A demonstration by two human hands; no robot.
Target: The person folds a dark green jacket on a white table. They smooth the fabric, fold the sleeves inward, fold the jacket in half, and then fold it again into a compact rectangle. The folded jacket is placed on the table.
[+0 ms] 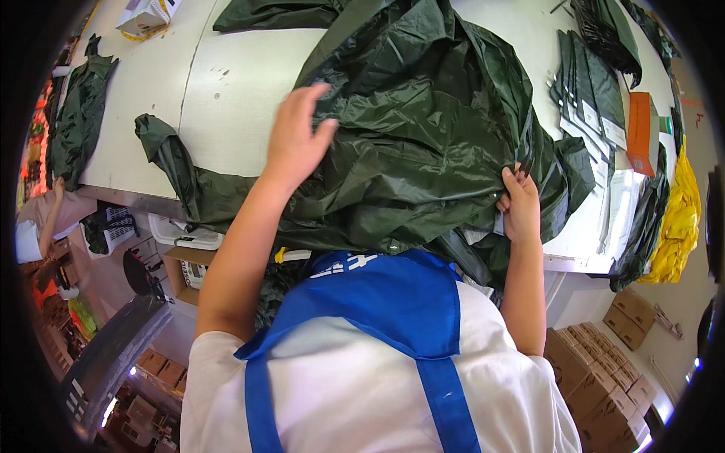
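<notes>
A dark green raincoat (423, 143) of thin shiny fabric lies crumpled across the white table in front of me. One sleeve stretches out to the left, and small round snaps show near its front edge. My left hand (298, 140) hovers at or just over the coat's left part, fingers apart and slightly blurred; whether it touches the fabric I cannot tell. At the coat's right edge, my right hand (521, 200) pinches the fabric between thumb and fingers, close to a snap.
Folded dark green pieces with white tags (593, 98) lie at the right, beside an orange box (642, 134). Yellow fabric (678, 219) hangs off the right end. Cardboard boxes (604, 377) are stacked below. Another person's hand (59, 187) touches green fabric (79, 121) at far left.
</notes>
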